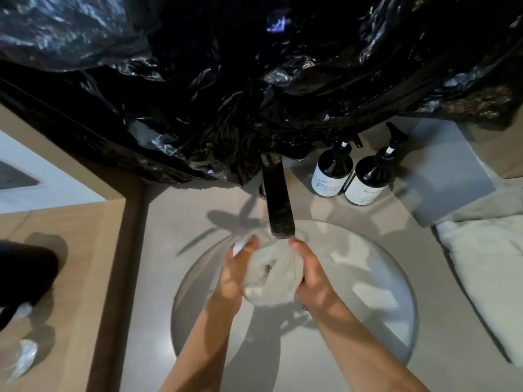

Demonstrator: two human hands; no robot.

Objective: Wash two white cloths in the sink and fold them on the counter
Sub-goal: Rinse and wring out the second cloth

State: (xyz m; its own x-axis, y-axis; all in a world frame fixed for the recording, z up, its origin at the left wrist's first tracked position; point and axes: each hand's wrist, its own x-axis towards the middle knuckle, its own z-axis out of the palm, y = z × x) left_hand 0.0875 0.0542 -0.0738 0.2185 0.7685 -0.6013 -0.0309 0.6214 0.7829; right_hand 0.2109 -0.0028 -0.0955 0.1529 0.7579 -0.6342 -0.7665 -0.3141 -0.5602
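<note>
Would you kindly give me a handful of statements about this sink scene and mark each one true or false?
1. Both hands hold the white cloth over the sink. True: the left hand and right hand each have a grip on it.
2. The cloth is directly below the faucet spout. True.
3. Three pump bottles stand behind the sink. False: there are two, a left bottle and a right bottle.
4. The bottles stand left of the faucet. False: they stand to its right.
5. Folded pale fabric lies on the counter right of the sink. True.
</note>
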